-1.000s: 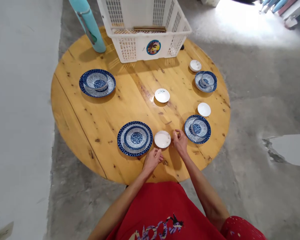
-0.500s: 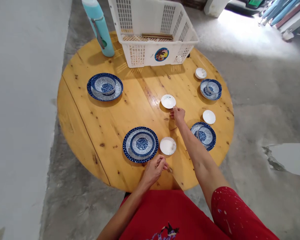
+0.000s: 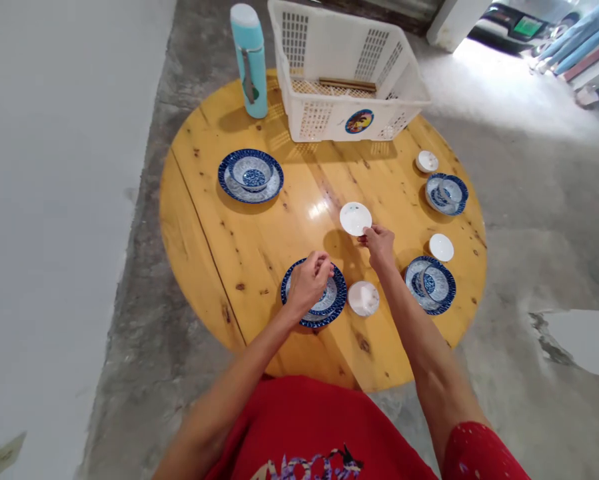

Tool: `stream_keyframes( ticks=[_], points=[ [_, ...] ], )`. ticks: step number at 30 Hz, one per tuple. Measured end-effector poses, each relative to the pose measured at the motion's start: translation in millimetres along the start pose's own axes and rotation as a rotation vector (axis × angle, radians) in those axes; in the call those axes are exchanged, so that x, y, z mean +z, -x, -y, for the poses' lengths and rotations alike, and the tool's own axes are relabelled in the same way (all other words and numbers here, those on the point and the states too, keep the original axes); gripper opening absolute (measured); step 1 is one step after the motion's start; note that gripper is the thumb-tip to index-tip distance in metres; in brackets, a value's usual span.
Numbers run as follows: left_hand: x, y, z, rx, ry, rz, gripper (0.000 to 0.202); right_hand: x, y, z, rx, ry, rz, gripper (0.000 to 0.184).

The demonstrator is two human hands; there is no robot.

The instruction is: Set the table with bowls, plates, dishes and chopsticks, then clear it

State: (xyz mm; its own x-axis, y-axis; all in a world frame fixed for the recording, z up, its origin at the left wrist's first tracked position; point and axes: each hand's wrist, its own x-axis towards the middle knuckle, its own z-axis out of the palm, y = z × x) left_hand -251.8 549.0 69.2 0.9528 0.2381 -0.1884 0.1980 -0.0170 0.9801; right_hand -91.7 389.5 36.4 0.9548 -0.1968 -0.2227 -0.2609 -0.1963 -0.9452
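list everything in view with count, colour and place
round table: one, brown wood, centre
plates: four, blue and white, on the table
bowls: four, blue and white, on the plates
small dishes: four, white, one held, three on the table
basket: one, white, far side of table
sticks: count unclear, brown, in the basket
bottle: one, light blue, left of basket
wall: one, pale grey, left
floor: one, grey, around the table
pillar: one, white, top right
vehicle: one, partly dark, top right
shirt: one, red, bottom
left hand: one, bare, over the nearest plate
right hand: one, bare, gripping a small dish's rim
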Motion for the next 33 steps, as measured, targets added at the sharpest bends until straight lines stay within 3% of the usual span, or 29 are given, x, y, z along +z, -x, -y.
stream_keyframes(
  ticks=[3,5,9,15,19,23,27,33],
  points=[
    [-13.3,-19,5,0.002,-0.068,-0.060,0.024,0,40,17,-0.044,0.027,0.143,0.017],
    [-19.4,-20,8,-0.010,-0.030,-0.036,0.027,2,65,26,-0.060,0.042,0.218,0.019],
    [-28.3,-1,9,-0.051,0.107,-0.001,0.022,7,105,28,-0.077,0.048,0.352,0.022],
    [-49.6,41,12,-0.125,0.046,-0.112,0.017,16,143,11,-0.084,0.072,0.497,0.024],
    [-64.3,55,18,-0.140,0.044,-0.187,0.018,27,150,4,-0.132,0.151,0.591,0.023],
    [-79.6,46,24,-0.133,0.044,-0.203,0.017,48,144,1,-0.217,0.191,0.532,0.025],
    [-103.9,20,33,-0.153,0.045,-0.208,0.016,79,132,0,-0.246,0.248,0.476,0.027],
    [-149.3,-35,51,-0.199,0.013,-0.125,0.016,135,113,-6,-0.225,0.429,0.373,0.024]
  ],
)
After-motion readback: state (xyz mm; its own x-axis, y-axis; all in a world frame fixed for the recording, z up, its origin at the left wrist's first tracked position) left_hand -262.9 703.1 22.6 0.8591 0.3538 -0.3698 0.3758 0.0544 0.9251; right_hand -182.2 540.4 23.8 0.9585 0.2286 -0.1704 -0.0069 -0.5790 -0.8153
